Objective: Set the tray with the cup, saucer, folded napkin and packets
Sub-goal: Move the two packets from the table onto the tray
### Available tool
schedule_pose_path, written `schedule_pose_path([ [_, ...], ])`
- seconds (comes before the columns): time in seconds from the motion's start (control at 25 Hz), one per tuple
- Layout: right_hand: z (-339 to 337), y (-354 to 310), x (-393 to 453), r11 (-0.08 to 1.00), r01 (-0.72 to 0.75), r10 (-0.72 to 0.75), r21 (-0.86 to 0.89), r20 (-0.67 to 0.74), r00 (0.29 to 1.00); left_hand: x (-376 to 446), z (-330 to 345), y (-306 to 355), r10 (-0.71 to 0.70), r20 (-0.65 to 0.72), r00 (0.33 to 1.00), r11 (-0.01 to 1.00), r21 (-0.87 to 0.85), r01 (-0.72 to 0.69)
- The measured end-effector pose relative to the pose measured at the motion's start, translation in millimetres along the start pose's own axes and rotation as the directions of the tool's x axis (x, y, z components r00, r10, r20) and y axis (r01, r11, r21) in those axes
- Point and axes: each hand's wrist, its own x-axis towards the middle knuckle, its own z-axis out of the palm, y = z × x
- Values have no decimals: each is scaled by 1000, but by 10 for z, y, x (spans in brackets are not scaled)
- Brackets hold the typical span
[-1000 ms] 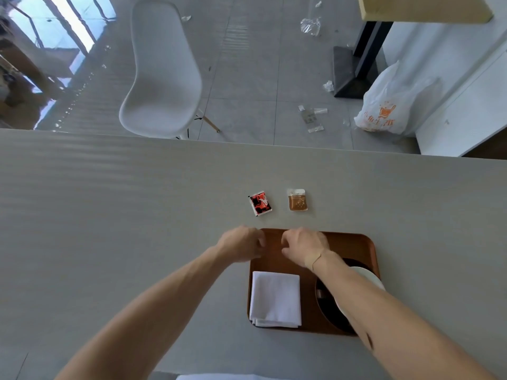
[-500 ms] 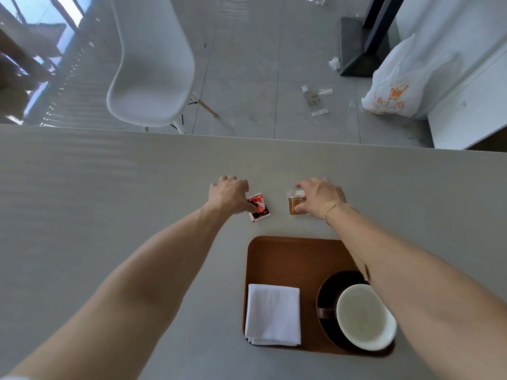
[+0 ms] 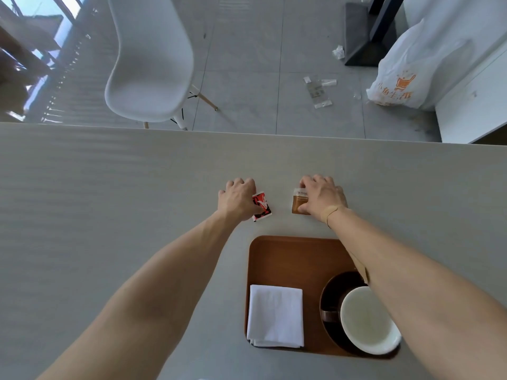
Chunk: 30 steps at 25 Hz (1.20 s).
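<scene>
A brown tray (image 3: pixel 290 259) lies on the grey table near me. On it rest a folded white napkin (image 3: pixel 275 315) at the left and a dark saucer (image 3: pixel 330 294) with a white cup (image 3: pixel 367 320) at the right. Beyond the tray, my left hand (image 3: pixel 237 198) pinches a red and black packet (image 3: pixel 262 206) that lies on the table. My right hand (image 3: pixel 321 197) closes on a brown packet (image 3: pixel 298 202), also on the table. My right forearm crosses over the tray's right side and hides part of the saucer.
The grey table (image 3: pixel 109 204) ends at a far edge beyond the packets. A white chair (image 3: pixel 149 64) stands on the floor behind it. A white plastic bag (image 3: pixel 411 75), scraps of litter (image 3: pixel 318 90) and a dark table base (image 3: pixel 365 34) are on the floor.
Both hands went from the tray's far edge out to the packets and closed on them. Since half a second ago they have barely moved.
</scene>
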Motion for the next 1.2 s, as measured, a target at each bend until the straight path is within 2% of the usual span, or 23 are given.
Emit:
schedule_pose_path([
  [0.2,48,39,-152,982,-29,42,187,-65,997,-168,29,-1,-11,-35,999,987,-163,5],
  [0.4,51,-10,-492,906,-20,100,422,-169,980,-458,20,8,-30,-60,998,937,-349,7],
  [0.52,85,-48,-739,882,14,97,470,-212,972,-645,23,-11,-26,-102,994,893,-450,-23],
  [0.64,123,-51,-939,877,37,62,480,-189,980,-861,79,-61,-32,-119,992,849,-527,-36],
  [0.92,303,-100,-1163,911,-12,-27,411,88,996,-1150,314,-146,38,70,997,921,-390,-8],
  [1.08,397,-126,-1172,941,0,-47,339,130,990,-1147,406,-110,57,12,998,955,-292,-51],
  [1.2,462,-156,-1153,967,21,-37,255,58,998,-1115,463,-72,108,-71,992,982,-151,-117],
])
